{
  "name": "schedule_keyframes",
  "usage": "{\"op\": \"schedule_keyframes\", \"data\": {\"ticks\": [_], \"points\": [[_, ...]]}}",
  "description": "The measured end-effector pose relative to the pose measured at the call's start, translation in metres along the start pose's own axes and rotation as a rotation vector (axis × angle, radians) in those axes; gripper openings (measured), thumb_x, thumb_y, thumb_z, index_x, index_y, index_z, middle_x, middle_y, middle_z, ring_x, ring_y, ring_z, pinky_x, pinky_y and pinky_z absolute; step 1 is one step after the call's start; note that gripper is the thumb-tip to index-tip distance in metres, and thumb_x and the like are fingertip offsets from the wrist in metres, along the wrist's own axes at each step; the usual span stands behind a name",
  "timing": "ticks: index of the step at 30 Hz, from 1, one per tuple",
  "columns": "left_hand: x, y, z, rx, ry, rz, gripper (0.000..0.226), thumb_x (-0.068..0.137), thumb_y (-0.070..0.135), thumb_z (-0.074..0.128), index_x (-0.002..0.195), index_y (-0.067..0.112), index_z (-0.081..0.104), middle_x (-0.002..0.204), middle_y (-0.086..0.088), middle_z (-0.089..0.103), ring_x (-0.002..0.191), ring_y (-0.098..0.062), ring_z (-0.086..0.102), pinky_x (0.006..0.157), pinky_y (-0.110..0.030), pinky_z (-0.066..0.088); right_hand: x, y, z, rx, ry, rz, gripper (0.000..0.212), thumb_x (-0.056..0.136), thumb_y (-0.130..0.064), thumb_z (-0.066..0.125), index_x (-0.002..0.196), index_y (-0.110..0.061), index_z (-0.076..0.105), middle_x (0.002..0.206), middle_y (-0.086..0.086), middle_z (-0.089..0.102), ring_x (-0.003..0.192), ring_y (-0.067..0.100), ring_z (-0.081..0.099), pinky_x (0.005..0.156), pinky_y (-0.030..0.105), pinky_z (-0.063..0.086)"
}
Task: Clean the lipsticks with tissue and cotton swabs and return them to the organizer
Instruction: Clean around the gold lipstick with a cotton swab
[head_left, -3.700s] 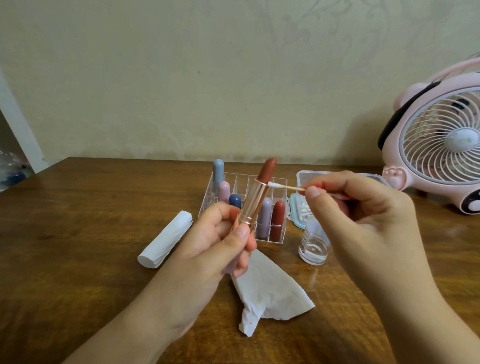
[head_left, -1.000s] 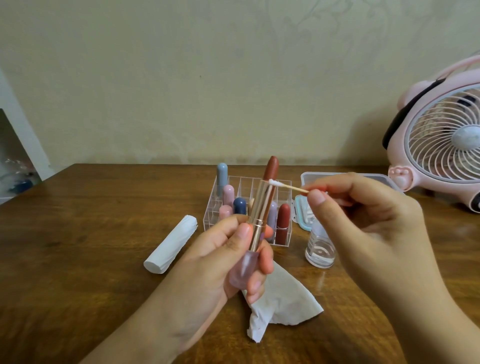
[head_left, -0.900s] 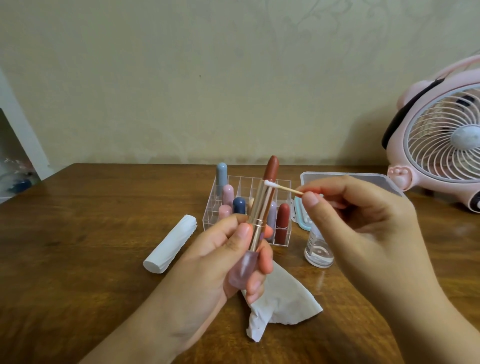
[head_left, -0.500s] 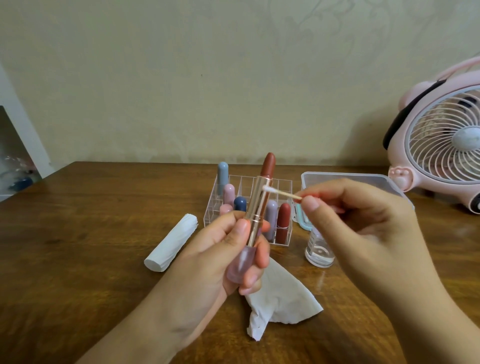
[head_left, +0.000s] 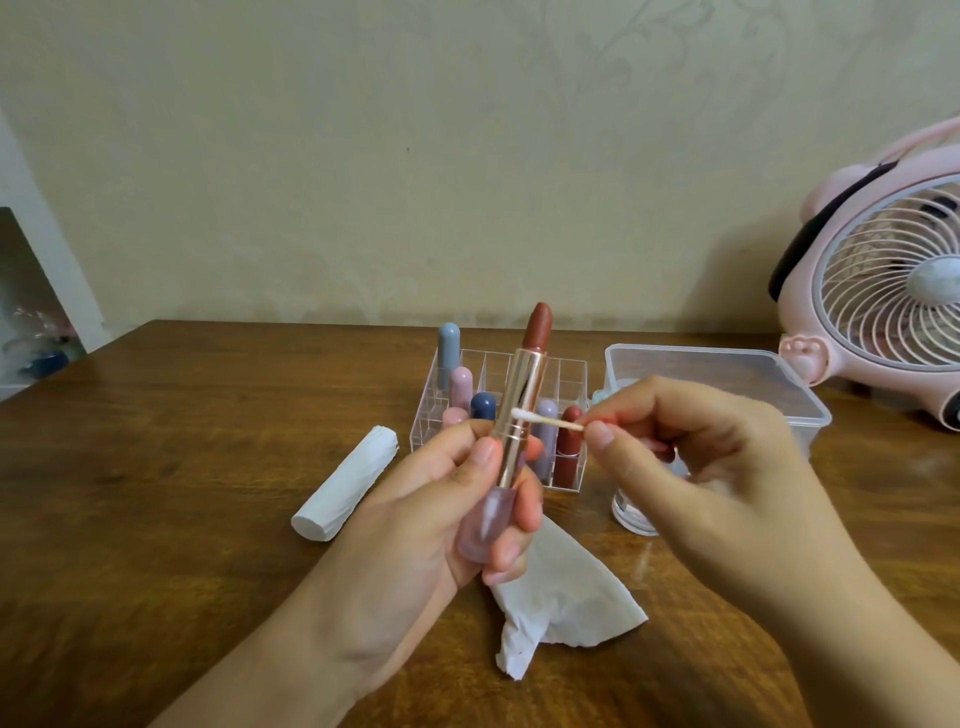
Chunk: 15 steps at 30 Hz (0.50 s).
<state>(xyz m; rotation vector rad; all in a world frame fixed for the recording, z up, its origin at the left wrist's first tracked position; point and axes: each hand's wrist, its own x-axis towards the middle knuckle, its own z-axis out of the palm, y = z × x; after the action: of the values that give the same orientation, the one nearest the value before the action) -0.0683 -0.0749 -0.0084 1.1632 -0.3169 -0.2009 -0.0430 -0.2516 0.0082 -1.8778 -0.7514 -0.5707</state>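
The left hand (head_left: 415, 519) grips an uncapped lipstick (head_left: 514, 431) upright, thumb and fingers curled round its translucent lilac base, with the rose-gold tube and the brick-red bullet rising above the fingers. The right hand (head_left: 701, 467) pinches a cotton swab (head_left: 545, 418) by its stick between thumb and forefinger; the white tip touches the rose-gold tube just above the left thumb, low on the metal part and well below the bullet. The 2 hands are near each other but do not touch.

Behind the lipstick stands a clear organizer (head_left: 519, 364) with divided compartments on the wooden worktop (head_left: 182, 441). In it stand at least 6 capped lipsticks: a tall grey-blue one (head_left: 448, 353) at the back left, 2 pink ones, a navy one (head_left: 483, 405), a lilac one and a dark red one (head_left: 569, 452) at the front right. A crumpled tissue (head_left: 566, 597) lies on the worktop below the left hand, partly covered by its fingers. A white roll (head_left: 345, 488) lies to the left of the organizer. A small clear cup (head_left: 631, 514) sits behind the right hand, mostly hidden. A clear plastic box (head_left: 727, 384) stands to the right of the organizer, and a pink fan (head_left: 883, 291) beyond it at the right edge.

No brand, label or writing can be read on any of these.
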Motion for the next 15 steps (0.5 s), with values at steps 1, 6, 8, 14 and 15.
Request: {"op": "schedule_keyframes", "data": {"ticks": [1, 6, 8, 14, 15], "points": [[-0.0001, 0.0001, -0.0002, -0.001, -0.003, -0.003, 0.026, 0.081, 0.030, 0.051, 0.088, 0.016, 0.072, 0.071, -0.013, 0.057, 0.051, -0.014, 0.045, 0.047, -0.023, 0.037, 0.0002, -0.0003, -0.0013, 0.003, 0.026, -0.001, 0.016, 0.080, -0.036, 0.057, 0.077, -0.025, 0.068, 0.062, -0.010, 0.060, 0.058, 0.010, 0.052, 0.053, 0.015, 0.040], [-0.0002, -0.0004, -0.0005, 0.046, 0.001, -0.015, 0.028, 0.081, 0.031, 0.050, 0.091, 0.013, 0.070, 0.070, -0.010, 0.058, 0.052, -0.013, 0.046, 0.048, -0.023, 0.038, 0.0016, 0.0003, -0.0023, -0.044, 0.126, 0.007, 0.013, 0.082, -0.039, 0.057, 0.083, -0.030, 0.067, 0.070, -0.008, 0.063, 0.064, 0.014, 0.059, 0.057, 0.028, 0.048], [-0.0005, 0.0000, -0.0001, 0.057, 0.003, -0.017, 0.028, 0.081, 0.032, 0.050, 0.092, 0.014, 0.069, 0.071, -0.008, 0.059, 0.052, -0.013, 0.046, 0.048, -0.022, 0.039, 0.0015, 0.0001, -0.0007, -0.062, 0.107, -0.006, 0.013, 0.082, -0.038, 0.056, 0.082, -0.031, 0.067, 0.070, -0.007, 0.063, 0.062, 0.013, 0.057, 0.054, 0.023, 0.046], [-0.0004, 0.0010, 0.0013, 0.081, 0.036, 0.010, 0.025, 0.083, 0.035, 0.051, 0.088, 0.021, 0.071, 0.070, -0.008, 0.058, 0.052, -0.012, 0.045, 0.048, -0.022, 0.038, -0.0008, 0.0018, 0.0030, 0.004, -0.032, 0.002, 0.016, 0.078, -0.035, 0.058, 0.077, -0.021, 0.065, 0.056, 0.003, 0.052, 0.052, 0.017, 0.044, 0.049, 0.020, 0.035], [-0.0003, 0.0011, 0.0019, 0.093, 0.046, 0.008, 0.023, 0.086, 0.036, 0.055, 0.087, 0.020, 0.071, 0.070, -0.007, 0.058, 0.052, -0.011, 0.045, 0.048, -0.022, 0.038, -0.0007, 0.0019, 0.0022, 0.013, -0.038, 0.007, 0.016, 0.078, -0.034, 0.059, 0.075, -0.020, 0.065, 0.054, 0.001, 0.052, 0.051, 0.015, 0.043, 0.049, 0.018, 0.034]]}}
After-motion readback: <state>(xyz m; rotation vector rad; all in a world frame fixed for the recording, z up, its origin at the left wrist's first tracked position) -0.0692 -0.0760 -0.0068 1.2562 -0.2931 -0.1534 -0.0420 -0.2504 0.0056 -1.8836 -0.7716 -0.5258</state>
